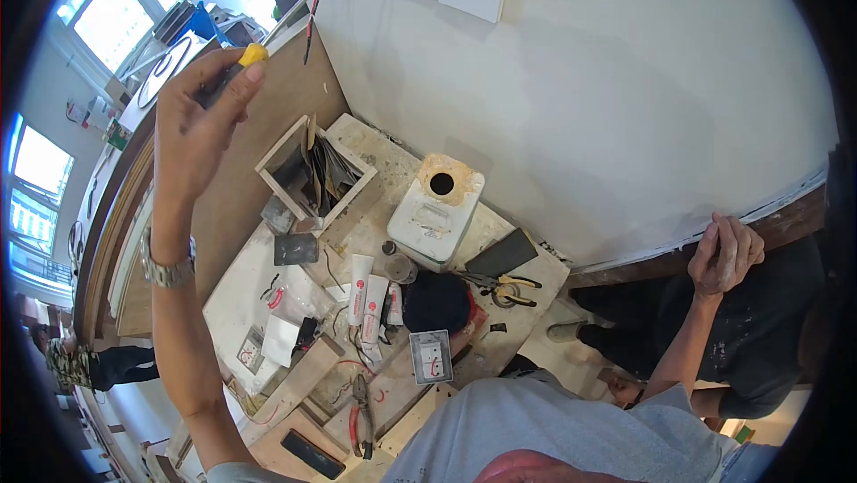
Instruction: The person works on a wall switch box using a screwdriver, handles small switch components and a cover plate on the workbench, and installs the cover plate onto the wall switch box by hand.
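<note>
My left hand (201,117), with a watch on its wrist, is raised at the upper left. Its fingers are closed on the yellow and dark handle of a screwdriver (254,54). A thin metal shaft runs from the handle up and right towards loose red and black wires (312,14) by the white wall. At the far right, my right hand (730,253) rests on the brown ledge (794,226) at the wall's lower edge. Its fingers are loosely bent and hold nothing visible.
A worktop (357,139) bears a white can (433,215), an open wooden box (268,166), tubes (360,288), pliers (361,416) and a phone (312,453). A person in dark clothes (741,322) is low at right; another person (116,367) stands far left.
</note>
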`<state>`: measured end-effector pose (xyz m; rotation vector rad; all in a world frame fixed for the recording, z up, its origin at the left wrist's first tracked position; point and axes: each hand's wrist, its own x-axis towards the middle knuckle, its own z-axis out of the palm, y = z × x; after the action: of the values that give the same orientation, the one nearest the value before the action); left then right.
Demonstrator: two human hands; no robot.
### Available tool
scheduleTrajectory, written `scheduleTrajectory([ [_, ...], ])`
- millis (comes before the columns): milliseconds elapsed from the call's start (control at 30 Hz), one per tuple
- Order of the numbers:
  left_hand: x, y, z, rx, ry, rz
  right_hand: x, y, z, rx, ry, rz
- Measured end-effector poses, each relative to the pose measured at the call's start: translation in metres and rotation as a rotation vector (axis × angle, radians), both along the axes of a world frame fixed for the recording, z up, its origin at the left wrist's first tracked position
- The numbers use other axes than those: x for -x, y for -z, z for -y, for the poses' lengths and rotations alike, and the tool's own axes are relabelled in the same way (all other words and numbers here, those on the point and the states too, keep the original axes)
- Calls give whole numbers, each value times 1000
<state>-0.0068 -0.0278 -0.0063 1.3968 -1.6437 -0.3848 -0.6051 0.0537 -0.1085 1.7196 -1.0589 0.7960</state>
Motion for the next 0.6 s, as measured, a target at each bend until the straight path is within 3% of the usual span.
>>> scheduleTrajectory([
  [33, 6, 1, -3, 123, -51, 132, -1, 0, 1, 6, 2, -4],
  [100, 10, 3, -5, 56, -51, 151, 0, 1, 1, 6, 2, 8],
  [200, 7, 12, 1, 272, -49, 277, 2, 3, 2, 9, -9, 11],
  [267, 16, -4, -9, 36, -30, 123, 3, 3, 2, 12, -11, 10],
  [300, 16, -18, -10, 36, -29, 128, 3, 3, 2, 11, -18, 13],
  [367, 8, -50, -10, -371, 6, -150, 2, 3, 1, 7, -27, 17],
  [433, -10, -66, 4, -417, 79, -214, 0, 2, 1, -6, -37, 33],
  [500, -19, -78, 12, -605, 215, -629, 1, 3, 2, -1, -38, 29],
  [600, -31, -84, 18, -672, 286, -699, 1, 3, 1, 3, -27, 19],
])
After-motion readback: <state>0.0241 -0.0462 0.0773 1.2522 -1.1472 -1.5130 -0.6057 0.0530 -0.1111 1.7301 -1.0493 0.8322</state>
